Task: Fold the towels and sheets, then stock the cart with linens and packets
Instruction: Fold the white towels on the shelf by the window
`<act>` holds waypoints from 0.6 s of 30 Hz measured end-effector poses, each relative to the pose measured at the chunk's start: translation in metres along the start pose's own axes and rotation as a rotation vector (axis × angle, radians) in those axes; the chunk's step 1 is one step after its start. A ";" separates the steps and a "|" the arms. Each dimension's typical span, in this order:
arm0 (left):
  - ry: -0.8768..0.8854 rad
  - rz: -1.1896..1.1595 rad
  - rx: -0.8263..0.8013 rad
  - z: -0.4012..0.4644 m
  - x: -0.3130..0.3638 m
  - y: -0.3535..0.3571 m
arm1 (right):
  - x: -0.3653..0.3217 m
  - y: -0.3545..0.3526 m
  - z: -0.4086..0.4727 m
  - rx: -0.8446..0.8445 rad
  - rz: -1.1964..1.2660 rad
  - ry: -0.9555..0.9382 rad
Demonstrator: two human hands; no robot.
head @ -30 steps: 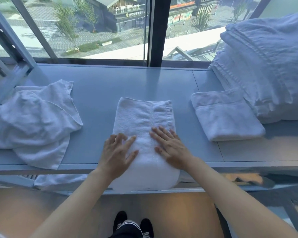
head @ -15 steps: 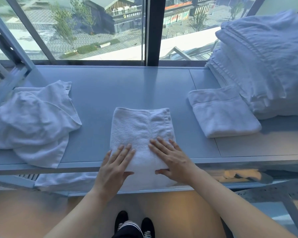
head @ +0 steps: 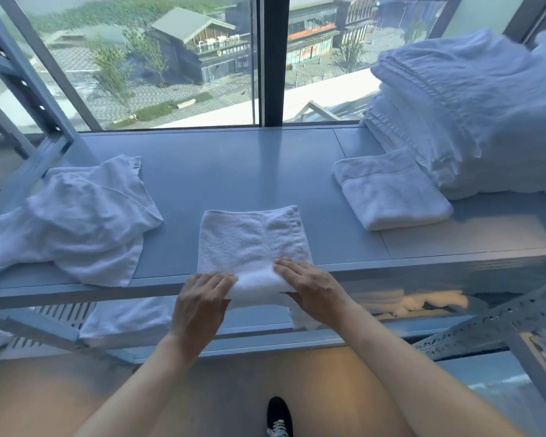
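Seen from a head-worn camera: a person's left hand (head: pixel 199 302) and right hand (head: pixel 309 287), both bare, no rings, watch or gloves visible; forearms uncovered as far as the frame shows, no sleeve in sight; fingernails short and unpainted; below, one black lace-up sneaker (head: pixel 279 417) with white laces and white trim at the toe

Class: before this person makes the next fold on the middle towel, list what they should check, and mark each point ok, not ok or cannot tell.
1. Both hands on the middle towel: ok, left hand and right hand hold its near end.
2. Near end gripped evenly: cannot tell, thumbs hidden.
3. Far edge lies square: ok.
4. Shelf beyond it free for folding: ok.
5. Folded towel apart from it: ok.
6. Crumpled towel apart from it: ok.
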State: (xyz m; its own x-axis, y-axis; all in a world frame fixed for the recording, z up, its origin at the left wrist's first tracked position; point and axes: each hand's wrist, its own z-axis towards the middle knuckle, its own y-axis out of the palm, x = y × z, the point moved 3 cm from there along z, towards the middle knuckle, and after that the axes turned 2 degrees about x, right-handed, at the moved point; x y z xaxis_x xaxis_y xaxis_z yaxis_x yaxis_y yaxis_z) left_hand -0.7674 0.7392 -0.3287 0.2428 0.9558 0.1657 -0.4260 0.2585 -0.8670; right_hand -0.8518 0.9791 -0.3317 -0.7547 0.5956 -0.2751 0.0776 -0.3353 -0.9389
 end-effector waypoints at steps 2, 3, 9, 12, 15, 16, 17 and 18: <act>-0.048 -0.021 0.007 -0.023 -0.001 -0.020 | -0.027 -0.004 -0.006 0.042 0.005 -0.010; -0.081 -0.037 0.005 -0.036 -0.002 -0.031 | -0.042 -0.005 -0.008 0.055 0.013 -0.017; -0.211 -0.067 0.023 -0.121 -0.017 -0.106 | -0.141 0.007 -0.023 -0.018 0.071 -0.062; -0.265 -0.092 0.041 -0.154 -0.023 -0.135 | -0.181 0.011 -0.030 -0.004 0.079 -0.067; -0.300 -0.115 0.034 -0.172 -0.024 -0.152 | -0.205 0.010 -0.038 -0.005 0.067 -0.057; -0.312 -0.122 0.027 -0.174 -0.024 -0.156 | -0.209 0.007 -0.041 -0.006 0.065 -0.050; -0.322 -0.133 0.022 -0.176 -0.022 -0.159 | -0.212 0.004 -0.043 -0.008 0.067 -0.041; -0.325 -0.149 0.017 -0.175 -0.021 -0.160 | -0.213 -0.001 -0.045 -0.008 0.066 -0.033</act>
State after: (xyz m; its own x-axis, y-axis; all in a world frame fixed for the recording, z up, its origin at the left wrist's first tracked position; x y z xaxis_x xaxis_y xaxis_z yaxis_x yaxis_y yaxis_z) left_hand -0.5516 0.6534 -0.2756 0.0147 0.9014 0.4328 -0.4221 0.3980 -0.8145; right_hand -0.6617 0.8851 -0.2817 -0.7687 0.5479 -0.3300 0.1332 -0.3675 -0.9204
